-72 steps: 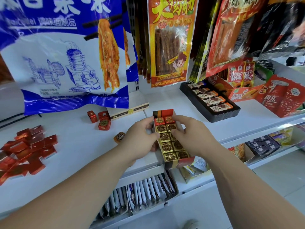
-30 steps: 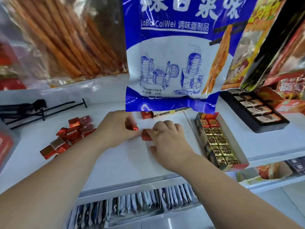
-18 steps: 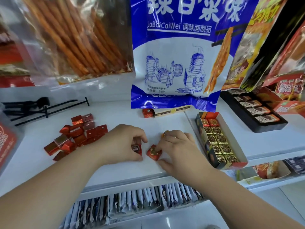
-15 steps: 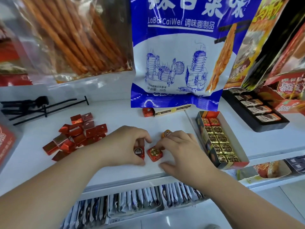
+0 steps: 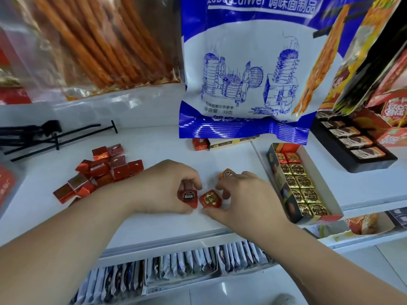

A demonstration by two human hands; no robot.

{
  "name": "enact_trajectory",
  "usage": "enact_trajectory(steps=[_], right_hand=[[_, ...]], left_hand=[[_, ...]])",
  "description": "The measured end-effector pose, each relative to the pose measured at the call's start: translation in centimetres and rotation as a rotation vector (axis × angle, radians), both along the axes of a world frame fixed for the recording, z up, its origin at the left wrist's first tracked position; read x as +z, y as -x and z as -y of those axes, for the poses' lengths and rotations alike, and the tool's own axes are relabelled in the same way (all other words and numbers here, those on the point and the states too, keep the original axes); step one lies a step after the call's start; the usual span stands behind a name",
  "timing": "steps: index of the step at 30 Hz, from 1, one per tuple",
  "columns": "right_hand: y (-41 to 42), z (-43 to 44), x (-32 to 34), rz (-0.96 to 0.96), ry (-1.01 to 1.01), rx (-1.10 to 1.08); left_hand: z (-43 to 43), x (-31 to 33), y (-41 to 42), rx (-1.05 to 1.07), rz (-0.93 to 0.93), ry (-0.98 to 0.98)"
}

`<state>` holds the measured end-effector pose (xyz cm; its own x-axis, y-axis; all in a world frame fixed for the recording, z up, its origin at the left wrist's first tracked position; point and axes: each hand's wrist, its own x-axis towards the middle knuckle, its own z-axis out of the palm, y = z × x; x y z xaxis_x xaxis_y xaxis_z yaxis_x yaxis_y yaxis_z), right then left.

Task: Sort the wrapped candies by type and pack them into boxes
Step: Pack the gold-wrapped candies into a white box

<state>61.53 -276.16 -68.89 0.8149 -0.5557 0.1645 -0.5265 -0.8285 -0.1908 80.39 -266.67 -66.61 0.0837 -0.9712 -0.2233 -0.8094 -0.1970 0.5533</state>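
While the white shelf bears it all, the box sits R of both hands, long axis running away from the person, near end angled R; gold squares in 2 cols, 2 red at far end. Red candy pile lies L. L hand pinches a dark-label red candy, label up; R hand pinches a gold-label red candy just beside it.

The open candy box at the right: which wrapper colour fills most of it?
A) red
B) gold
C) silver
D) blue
B: the candy box holds two columns of gold-wrapped candies, with only two red ones at its far end.
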Motion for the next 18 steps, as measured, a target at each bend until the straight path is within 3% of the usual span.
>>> enact_trajectory(steps=[11, 18], right_hand=[[1.2, 1.1, 0.8, -0.06, -0.265, 0.101], [1.6, 1.2, 1.1, -0.062, -0.247, 0.048]], left_hand=[[0.2, 0.4, -0.2, 0.171, -0.186, 0.026], [0.9, -0.4, 0.0, 0.15, -0.182, -0.039]])
